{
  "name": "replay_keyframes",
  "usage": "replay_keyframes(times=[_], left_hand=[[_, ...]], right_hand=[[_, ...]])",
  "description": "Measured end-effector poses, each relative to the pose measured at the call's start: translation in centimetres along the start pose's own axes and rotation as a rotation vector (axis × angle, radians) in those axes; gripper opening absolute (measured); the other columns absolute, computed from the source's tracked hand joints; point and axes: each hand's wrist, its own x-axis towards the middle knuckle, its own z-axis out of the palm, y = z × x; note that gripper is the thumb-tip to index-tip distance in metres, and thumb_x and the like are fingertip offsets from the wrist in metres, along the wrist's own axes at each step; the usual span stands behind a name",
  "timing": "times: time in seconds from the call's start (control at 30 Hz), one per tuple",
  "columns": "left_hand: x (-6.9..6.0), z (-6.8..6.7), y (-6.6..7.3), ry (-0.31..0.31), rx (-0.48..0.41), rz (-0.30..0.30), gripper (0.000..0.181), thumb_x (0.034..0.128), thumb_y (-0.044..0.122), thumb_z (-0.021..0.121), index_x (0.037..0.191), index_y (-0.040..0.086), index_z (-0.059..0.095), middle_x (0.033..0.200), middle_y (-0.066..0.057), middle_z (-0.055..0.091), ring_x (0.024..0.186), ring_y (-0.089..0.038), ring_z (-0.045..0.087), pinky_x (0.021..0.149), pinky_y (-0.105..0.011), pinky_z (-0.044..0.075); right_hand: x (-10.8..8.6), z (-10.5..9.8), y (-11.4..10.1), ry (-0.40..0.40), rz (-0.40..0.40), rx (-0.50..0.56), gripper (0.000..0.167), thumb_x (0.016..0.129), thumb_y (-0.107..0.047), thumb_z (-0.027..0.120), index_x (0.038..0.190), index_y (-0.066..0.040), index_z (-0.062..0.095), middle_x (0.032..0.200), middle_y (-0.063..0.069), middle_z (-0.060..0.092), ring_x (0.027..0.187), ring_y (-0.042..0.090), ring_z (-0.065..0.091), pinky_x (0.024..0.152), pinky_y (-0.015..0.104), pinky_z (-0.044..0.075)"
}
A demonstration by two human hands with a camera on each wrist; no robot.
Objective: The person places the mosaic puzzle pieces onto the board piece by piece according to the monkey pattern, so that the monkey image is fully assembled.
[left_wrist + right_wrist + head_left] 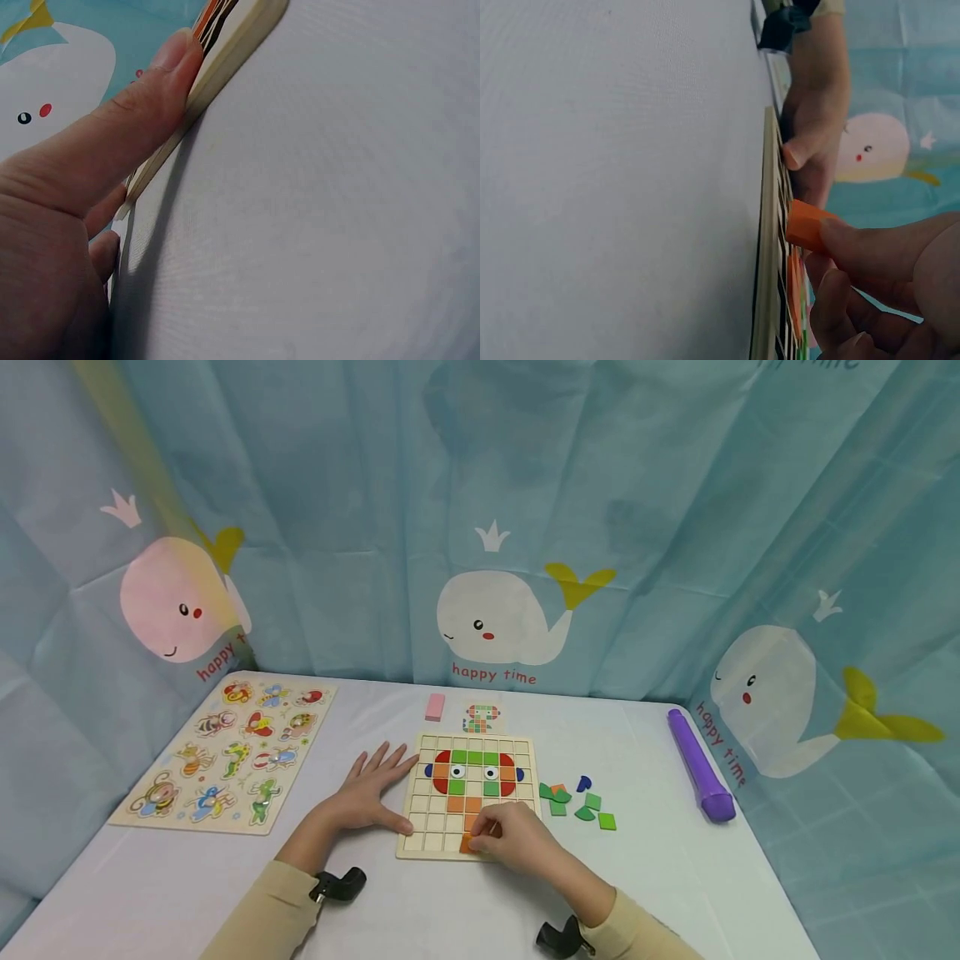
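A wooden grid board (429, 842) lies on the table, with red, green, orange and blue pieces and two eye pieces forming a face in its upper part. My left hand (367, 795) rests at the board's left side, fingers spread, and its thumb (127, 127) touches the board's edge (225, 67). With thumb and fingers my right hand (517, 839) pinches an orange square (808, 225) over the board's bottom row, tilted up from the grid. Orange squares (455, 804) lie in the cells above it.
Loose green, orange and blue pieces (592, 801) lie right of the board. A pattern card (481, 718) and a pink block (435, 707) are behind it. An insect puzzle (225, 752) stands at the left, a purple cylinder (699, 764) at the right, a whale-print curtain (337, 610) behind.
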Motion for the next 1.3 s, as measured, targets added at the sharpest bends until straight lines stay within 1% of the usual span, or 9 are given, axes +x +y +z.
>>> replay_keyframes(times=[0.2, 0.4, 0.7, 0.87, 1.0, 1.1, 1.3], left_hand=[[0.0, -0.1, 0.1, 0.003, -0.004, 0.005, 0.127, 0.0556, 0.073, 0.085, 0.159, 0.021, 0.034, 0.169, -0.011, 0.018, 0.157, -0.040, 0.000, 0.123, -0.062, -0.005], [0.0, -0.1, 0.1, -0.002, -0.002, 0.001, 0.126, 0.0560, 0.072, 0.085, 0.159, 0.021, 0.033, 0.169, -0.011, 0.017, 0.157, -0.040, -0.001, 0.123, -0.063, -0.005], [0.1, -0.2, 0.0, 0.007, -0.004, 0.006, 0.127, 0.0554, 0.073, 0.085, 0.159, 0.021, 0.033, 0.169, -0.011, 0.017, 0.157, -0.040, -0.001, 0.123, -0.063, -0.005], [0.0, -0.2, -0.1, 0.004, -0.006, 0.007, 0.127, 0.0557, 0.073, 0.085, 0.159, 0.022, 0.033, 0.170, -0.011, 0.016, 0.157, -0.039, -0.001, 0.123, -0.063, -0.005], [0.0, -0.2, 0.0, 0.006, -0.009, 0.006, 0.127, 0.0555, 0.073, 0.085, 0.159, 0.021, 0.034, 0.169, -0.011, 0.017, 0.157, -0.040, -0.001, 0.123, -0.063, -0.005], [-0.1, -0.2, 0.1, 0.005, -0.016, 0.006, 0.126, 0.0556, 0.072, 0.085, 0.159, 0.021, 0.034, 0.169, -0.012, 0.018, 0.157, -0.040, -0.001, 0.123, -0.063, -0.005], [0.0, -0.1, 0.1, 0.002, -0.014, 0.003, 0.127, 0.0554, 0.072, 0.085, 0.159, 0.021, 0.034, 0.169, -0.011, 0.017, 0.157, -0.040, -0.001, 0.123, -0.063, -0.005]], right_hand=[[0.1, 0.6, 0.0, 0.017, 0.007, -0.071, 0.013, 0.088, -0.022, 0.079, 0.081, -0.023, 0.068, 0.070, -0.017, 0.059, 0.063, 0.001, 0.050, 0.057, 0.018, 0.045], [0.1, 0.4, 0.0, 0.037, 0.006, -0.116, 0.011, 0.088, -0.020, 0.079, 0.082, -0.023, 0.070, 0.071, -0.017, 0.060, 0.063, 0.001, 0.051, 0.058, 0.018, 0.045], [0.2, 0.1, -0.3, 0.025, 0.005, -0.171, 0.006, 0.087, -0.020, 0.079, 0.084, -0.021, 0.074, 0.072, -0.017, 0.059, 0.065, 0.002, 0.050, 0.059, 0.019, 0.044], [0.3, 0.3, -0.3, 0.007, 0.010, -0.164, 0.004, 0.088, -0.019, 0.079, 0.087, -0.019, 0.075, 0.072, -0.017, 0.060, 0.065, 0.001, 0.051, 0.059, 0.018, 0.045], [0.3, 0.1, 0.1, 0.018, 0.006, -0.152, 0.004, 0.088, -0.019, 0.079, 0.088, -0.018, 0.075, 0.072, -0.016, 0.059, 0.064, 0.002, 0.050, 0.059, 0.019, 0.044], [0.2, -0.6, 0.4, 0.040, 0.011, -0.140, 0.004, 0.089, -0.018, 0.078, 0.090, -0.017, 0.075, 0.074, -0.014, 0.060, 0.066, 0.003, 0.051, 0.060, 0.019, 0.045], [-0.4, -2.5, 1.5, 0.103, 0.071, -0.112, 0.006, 0.092, -0.019, 0.075, 0.096, -0.016, 0.073, 0.082, -0.011, 0.063, 0.072, 0.006, 0.055, 0.062, 0.021, 0.048]])
